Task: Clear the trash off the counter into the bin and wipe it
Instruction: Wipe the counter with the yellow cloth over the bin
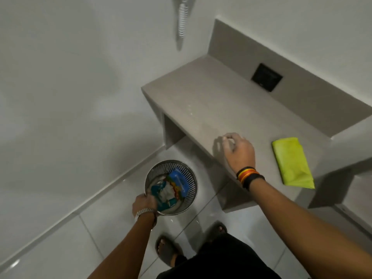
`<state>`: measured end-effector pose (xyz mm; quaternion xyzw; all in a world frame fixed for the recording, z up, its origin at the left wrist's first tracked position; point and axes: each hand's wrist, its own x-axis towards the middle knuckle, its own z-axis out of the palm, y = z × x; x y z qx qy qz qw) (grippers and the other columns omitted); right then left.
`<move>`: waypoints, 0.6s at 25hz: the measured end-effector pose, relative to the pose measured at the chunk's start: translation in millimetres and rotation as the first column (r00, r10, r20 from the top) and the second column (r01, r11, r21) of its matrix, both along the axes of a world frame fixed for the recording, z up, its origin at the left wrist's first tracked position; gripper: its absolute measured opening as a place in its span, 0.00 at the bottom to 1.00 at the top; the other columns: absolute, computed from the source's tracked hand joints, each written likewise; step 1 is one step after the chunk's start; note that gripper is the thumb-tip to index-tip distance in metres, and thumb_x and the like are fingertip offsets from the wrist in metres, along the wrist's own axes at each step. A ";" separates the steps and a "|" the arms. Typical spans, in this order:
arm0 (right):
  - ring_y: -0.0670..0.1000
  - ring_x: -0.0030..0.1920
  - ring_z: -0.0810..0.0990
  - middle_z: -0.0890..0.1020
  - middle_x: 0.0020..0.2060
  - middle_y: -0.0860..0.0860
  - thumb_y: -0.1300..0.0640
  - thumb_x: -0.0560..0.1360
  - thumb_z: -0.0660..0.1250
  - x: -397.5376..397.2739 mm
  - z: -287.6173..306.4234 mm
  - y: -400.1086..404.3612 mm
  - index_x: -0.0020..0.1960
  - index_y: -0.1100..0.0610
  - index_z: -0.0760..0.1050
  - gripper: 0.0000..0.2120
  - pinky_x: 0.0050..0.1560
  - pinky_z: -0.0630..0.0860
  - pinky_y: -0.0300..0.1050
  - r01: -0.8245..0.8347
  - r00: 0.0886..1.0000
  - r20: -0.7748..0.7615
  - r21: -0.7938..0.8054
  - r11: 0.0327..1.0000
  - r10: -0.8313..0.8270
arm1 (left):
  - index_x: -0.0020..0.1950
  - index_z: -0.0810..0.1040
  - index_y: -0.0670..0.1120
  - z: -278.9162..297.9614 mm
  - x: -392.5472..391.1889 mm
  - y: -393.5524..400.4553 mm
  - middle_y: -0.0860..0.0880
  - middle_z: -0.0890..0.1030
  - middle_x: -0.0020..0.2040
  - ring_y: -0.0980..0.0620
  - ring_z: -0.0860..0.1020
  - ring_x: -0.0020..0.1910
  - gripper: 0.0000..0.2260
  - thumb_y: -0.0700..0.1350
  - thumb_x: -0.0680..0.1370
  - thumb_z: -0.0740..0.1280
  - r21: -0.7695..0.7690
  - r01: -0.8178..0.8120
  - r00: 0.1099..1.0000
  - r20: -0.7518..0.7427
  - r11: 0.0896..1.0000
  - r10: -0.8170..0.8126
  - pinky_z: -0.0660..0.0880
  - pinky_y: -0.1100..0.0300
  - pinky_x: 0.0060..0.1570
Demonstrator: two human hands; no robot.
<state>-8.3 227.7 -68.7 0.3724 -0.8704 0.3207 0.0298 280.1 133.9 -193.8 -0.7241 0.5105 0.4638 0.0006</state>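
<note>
A round perforated metal bin [189, 178] stands on the floor below the counter's left end. Inside it lie blue and white crumpled wrappers [171, 188]. My left hand [144, 204] grips the bin's near rim. My right hand [237, 150] hovers over the grey counter [201, 97] near its front edge, fingers curled and pinched together; whether a scrap is in them is unclear. A folded yellow-green cloth [291, 162] lies on the counter to the right of that hand.
A black square socket plate [266, 77] sits in the counter's raised back panel. A coiled silver hose [182, 21] hangs on the white wall. My sandalled feet [167, 250] stand on the glossy tiled floor by the bin.
</note>
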 end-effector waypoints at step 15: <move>0.61 0.78 0.54 0.56 0.79 0.59 0.39 0.79 0.52 -130.9 -75.1 182.8 0.79 0.56 0.53 0.34 0.73 0.56 0.66 0.206 0.972 -0.016 0.542 0.815 -0.235 | 0.57 0.82 0.35 -3.0 -74.3 114.8 0.32 0.84 0.55 0.32 0.84 0.52 0.23 0.55 0.83 0.59 0.051 0.002 1.000 0.024 0.999 -0.003 0.81 0.42 0.56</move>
